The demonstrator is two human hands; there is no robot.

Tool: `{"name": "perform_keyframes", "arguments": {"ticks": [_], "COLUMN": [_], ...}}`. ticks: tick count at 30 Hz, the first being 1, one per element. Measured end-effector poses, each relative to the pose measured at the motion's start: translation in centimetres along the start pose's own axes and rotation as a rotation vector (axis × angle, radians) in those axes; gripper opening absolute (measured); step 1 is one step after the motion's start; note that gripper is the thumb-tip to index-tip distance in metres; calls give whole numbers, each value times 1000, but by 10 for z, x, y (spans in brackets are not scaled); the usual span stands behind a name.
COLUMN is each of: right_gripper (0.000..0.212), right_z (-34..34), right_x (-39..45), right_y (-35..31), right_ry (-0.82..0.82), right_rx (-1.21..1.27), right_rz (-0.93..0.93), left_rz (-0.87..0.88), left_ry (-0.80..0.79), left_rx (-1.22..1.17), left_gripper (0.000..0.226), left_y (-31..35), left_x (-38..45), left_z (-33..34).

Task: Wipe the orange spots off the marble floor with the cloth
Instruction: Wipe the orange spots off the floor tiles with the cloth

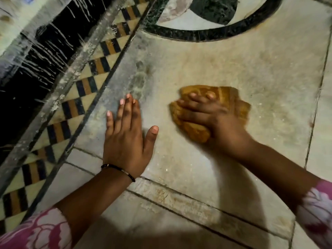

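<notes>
One orange-stained cloth (212, 108) lies bunched on the marble floor (260, 72), near the middle of the large pale slab. The right hand (213, 117) grips it from above, fingers curled over it. The left hand (125, 141) rests flat on the slab, fingers straight, just beside the cloth. Faint orange spots (161, 194) mark the slab's near edge.

An orange-stained, bunched cloth (212, 112) lies pressed on the pale marble floor (260, 72).
</notes>
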State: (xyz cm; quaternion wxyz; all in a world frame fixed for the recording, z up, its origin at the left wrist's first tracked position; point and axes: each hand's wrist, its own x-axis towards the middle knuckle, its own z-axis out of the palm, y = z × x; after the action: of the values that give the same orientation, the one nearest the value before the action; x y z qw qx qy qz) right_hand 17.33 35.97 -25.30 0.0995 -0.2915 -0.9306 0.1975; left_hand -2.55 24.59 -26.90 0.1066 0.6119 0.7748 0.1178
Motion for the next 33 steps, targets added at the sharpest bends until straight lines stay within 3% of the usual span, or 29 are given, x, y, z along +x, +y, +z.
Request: {"name": "perform_keyframes", "arguments": {"ticks": [4,9,13,18,22,27,29,33], "right_gripper": [41,38,36,42,41,51,46,41], "right_z": [-26,-24,-2,1,-16,-13,-2,1], "right_x": [-22,53,69,-41,-100,-31,-5,-18], "right_y": [22,34,2,-27,-8,0,-7,-16], "right_ry": [62,164,103,-29,71,257,195,-48], "right_rx": [13,-60,-38,27,25,15,-4,-100], "right_rz": [127,327,164,69,260,559,488,41], "left_rz": [-11,-13,-9,-19,-7,43,51,119], "left_ry": [-4,-22,-20,-18,-30,-59,-70,-67], "left_rx": [27,54,53,37,36,55,19,-58], "left_gripper": [79,82,82,83,86,93,95,92], "left_y": [0,1,2,2,2,7,14,24], "left_x": [0,0,1,1,0,-4,0,32], "left_z": [2,3,2,1,2,0,1,1]}}
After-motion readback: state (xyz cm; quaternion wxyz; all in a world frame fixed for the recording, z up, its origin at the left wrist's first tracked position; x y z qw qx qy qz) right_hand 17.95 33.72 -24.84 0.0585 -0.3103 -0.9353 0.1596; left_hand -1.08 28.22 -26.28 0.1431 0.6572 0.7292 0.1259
